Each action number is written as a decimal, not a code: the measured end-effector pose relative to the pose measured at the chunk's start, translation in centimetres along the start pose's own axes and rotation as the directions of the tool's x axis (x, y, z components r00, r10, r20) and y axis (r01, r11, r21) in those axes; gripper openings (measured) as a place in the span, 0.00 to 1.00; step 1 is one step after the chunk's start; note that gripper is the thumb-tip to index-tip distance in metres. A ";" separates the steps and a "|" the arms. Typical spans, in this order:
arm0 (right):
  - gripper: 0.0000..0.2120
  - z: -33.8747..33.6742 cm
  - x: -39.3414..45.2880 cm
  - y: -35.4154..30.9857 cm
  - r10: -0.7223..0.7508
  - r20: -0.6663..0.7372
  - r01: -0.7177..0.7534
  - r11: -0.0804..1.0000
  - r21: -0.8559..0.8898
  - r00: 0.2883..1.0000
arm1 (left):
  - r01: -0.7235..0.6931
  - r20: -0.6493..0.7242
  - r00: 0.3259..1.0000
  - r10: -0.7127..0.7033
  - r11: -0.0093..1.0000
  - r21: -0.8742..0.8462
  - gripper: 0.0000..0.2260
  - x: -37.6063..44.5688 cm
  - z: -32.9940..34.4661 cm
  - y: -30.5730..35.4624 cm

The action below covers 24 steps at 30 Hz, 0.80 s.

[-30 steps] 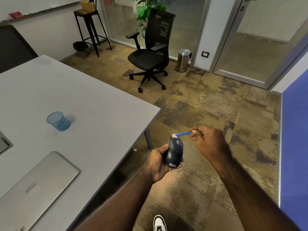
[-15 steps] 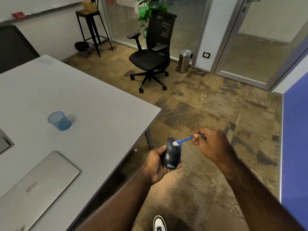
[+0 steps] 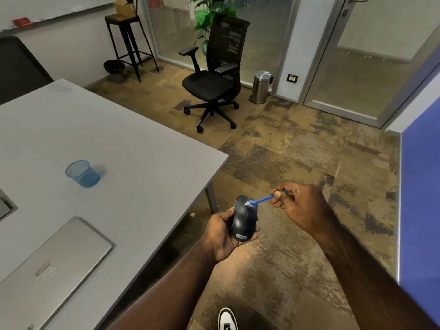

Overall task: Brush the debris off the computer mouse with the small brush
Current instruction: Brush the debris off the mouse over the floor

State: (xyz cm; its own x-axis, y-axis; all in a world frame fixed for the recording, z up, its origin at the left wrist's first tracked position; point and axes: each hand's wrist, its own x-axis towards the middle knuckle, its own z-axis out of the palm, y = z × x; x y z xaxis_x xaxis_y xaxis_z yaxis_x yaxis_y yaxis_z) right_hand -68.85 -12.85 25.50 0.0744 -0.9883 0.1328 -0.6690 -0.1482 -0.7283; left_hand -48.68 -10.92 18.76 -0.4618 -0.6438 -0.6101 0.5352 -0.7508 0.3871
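A dark blue computer mouse with a small label at its near end stands almost upright in my left hand, held in the air over the floor just off the table corner. My right hand pinches the end of a small blue brush between thumb and fingers. The brush's white bristles touch the upper front part of the mouse.
A grey table lies to the left with a blue mesh cup and a shut silver laptop on it. Farther off stand a black office chair, a steel bin and a tall stool. A blue partition is at the right.
The bristles went from the very top edge of the mouse down onto its upper surface. Both hands shifted slightly; the grip on mouse and brush is unchanged.
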 end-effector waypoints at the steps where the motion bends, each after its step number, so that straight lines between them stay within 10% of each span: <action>1: 0.08 -0.1 0.2 0.1 0.018 -0.034 -0.019 1.000 -0.010 0.999 | 0.001 0.005 1.000 -0.001 1.000 -0.003 0.24 0.0 -0.1 0.0; 24: 0.17 -0.2 -0.9 0.4 -0.092 -0.010 0.092 0.995 0.038 0.996 | -0.018 0.072 0.997 0.027 0.992 -0.123 0.26 -0.6 -0.4 0.3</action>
State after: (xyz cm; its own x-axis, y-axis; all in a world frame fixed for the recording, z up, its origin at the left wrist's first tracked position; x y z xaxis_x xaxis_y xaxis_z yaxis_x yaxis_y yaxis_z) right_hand -69.29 -12.06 25.20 0.1281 -0.9701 0.2061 -0.6306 -0.2400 -0.7380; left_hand -47.97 -10.73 18.97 -0.4972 -0.6726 -0.5481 0.6263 -0.7154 0.3097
